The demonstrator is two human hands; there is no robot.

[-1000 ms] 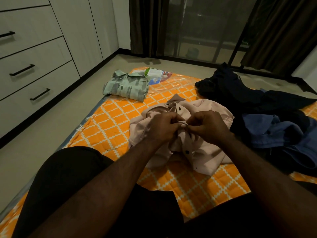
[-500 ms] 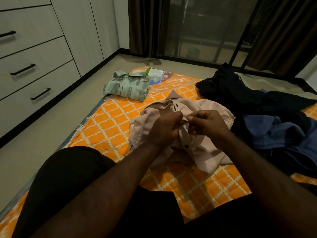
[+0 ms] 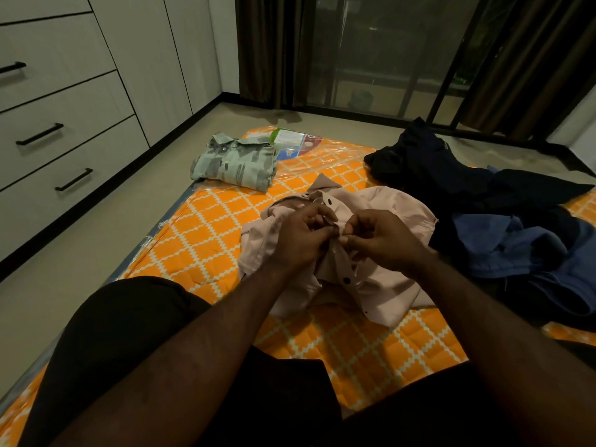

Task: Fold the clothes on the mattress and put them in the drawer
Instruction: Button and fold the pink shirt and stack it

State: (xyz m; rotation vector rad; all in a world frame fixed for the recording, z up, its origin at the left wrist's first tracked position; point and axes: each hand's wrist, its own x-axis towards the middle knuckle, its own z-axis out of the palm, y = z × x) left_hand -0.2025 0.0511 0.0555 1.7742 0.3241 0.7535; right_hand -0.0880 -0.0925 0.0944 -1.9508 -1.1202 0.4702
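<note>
At the left wall, white drawers (image 3: 64, 101) with black bar handles (image 3: 40, 134), every front shut, contents hidden. Nothing of the clothing inside them that can be seen.

On the mattress (image 3: 206, 227), right before the knees, a pink shirt (image 3: 396, 204), crumpled and half lifted. Collar pointing away towards the glass door (image 3: 380, 53), hem towards the person, so the long axis running near to far, tilted slightly to the right. Placket with dark round buttons running down from the collar to the near right.

Left hand (image 3: 300, 240) curled, thumb and forefinger pinching one edge of the placket. Right hand (image 3: 383, 240) curled likewise, thumb and forefinger pinching the opposite edge, remaining fingers tucked in. Fingertips of both meeting at the front opening, just below the collar.

Mattress quilted, orange with a white zigzag diamond pattern, wrapped in glossy clear plastic; a printed label (image 3: 290, 145) under the wrap at the far end.

Just beside that label, a green shirt (image 3: 235, 162), folded into a neat rectangle, collar uppermost, mottled print.

To the right, touching the pink shirt, a loose heap of dark clothes (image 3: 451, 175) and a rumpled blue garment (image 3: 516, 246), soft and shapeless.

Beyond, brown curtains (image 3: 267, 50) hanging in heavy folds either side of the glass.
</note>
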